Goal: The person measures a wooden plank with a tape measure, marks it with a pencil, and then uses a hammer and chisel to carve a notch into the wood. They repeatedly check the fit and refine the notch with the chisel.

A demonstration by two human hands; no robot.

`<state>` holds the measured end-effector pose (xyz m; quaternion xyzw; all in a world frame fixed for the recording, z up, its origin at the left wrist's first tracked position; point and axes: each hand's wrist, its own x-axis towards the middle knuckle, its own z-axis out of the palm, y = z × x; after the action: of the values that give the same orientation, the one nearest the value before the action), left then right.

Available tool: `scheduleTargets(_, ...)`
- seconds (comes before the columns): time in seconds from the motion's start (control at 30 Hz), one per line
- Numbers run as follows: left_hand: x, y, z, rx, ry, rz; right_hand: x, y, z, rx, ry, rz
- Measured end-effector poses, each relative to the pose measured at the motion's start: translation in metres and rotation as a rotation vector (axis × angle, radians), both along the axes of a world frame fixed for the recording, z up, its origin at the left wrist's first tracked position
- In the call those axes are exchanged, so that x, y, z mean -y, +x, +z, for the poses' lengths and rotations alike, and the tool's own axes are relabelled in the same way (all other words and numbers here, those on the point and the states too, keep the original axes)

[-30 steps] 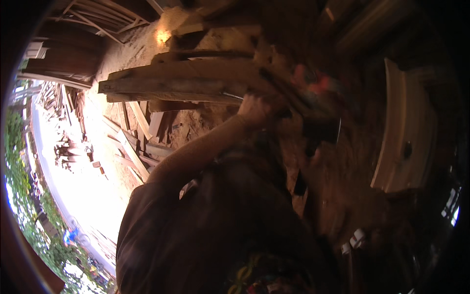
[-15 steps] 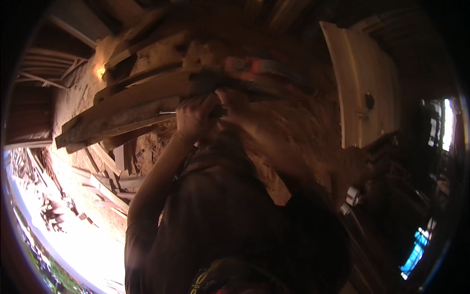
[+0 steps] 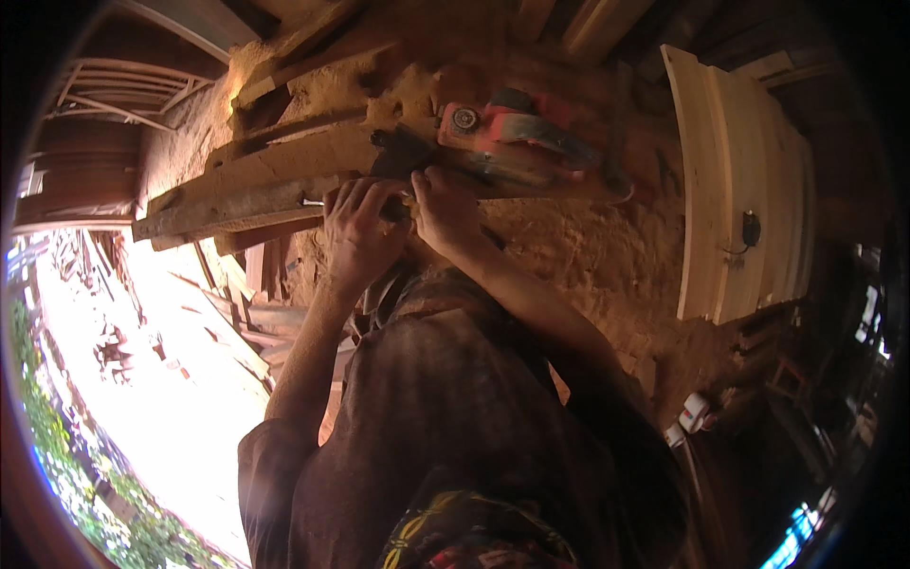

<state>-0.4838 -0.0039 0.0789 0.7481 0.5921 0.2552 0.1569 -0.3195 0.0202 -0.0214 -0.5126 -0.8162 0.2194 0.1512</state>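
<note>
My left hand (image 3: 365, 228) is closed around a slim tool, most of it hidden in the fingers. A thin shiny shaft (image 3: 314, 202) pokes out past the left side of that hand. Close against it, my right hand (image 3: 444, 213) has its fingers pinched at the tool's other end, where a small dark and yellow part (image 3: 409, 201) shows. I cannot make out the tool's kind. Both hands are at the near edge of the stacked rough planks (image 3: 256, 194). Just beyond my right hand lies a red power tool (image 3: 512, 133), which looks like an electric hand planer.
Wide pale boards (image 3: 739, 190) with a dark spot stand at the right. Sawdust and shavings (image 3: 588, 247) cover the ground around the planks. Offcuts (image 3: 242, 303) are piled to the left, near the bright open side. A white object (image 3: 695, 413) is at the lower right.
The view has shifted and the picture is brighter and sharper. My right hand, blurred before, has come to a pinch beside my left hand. My left hand keeps its hold on the tool.
</note>
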Motion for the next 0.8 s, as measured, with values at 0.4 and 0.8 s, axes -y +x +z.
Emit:
scheduleTargets(0.4, 0.048, 0.027, 0.002, -0.088, 0.234, 0.425, 0.004, 0.043, 0.001, -0.226, 0.116, 0.071)
scheduleTargets(0.8, 0.147, 0.067, -0.057, 0.295, 0.127, 0.605, 0.137, 0.292, 0.043, -0.34, -0.156, -0.763)
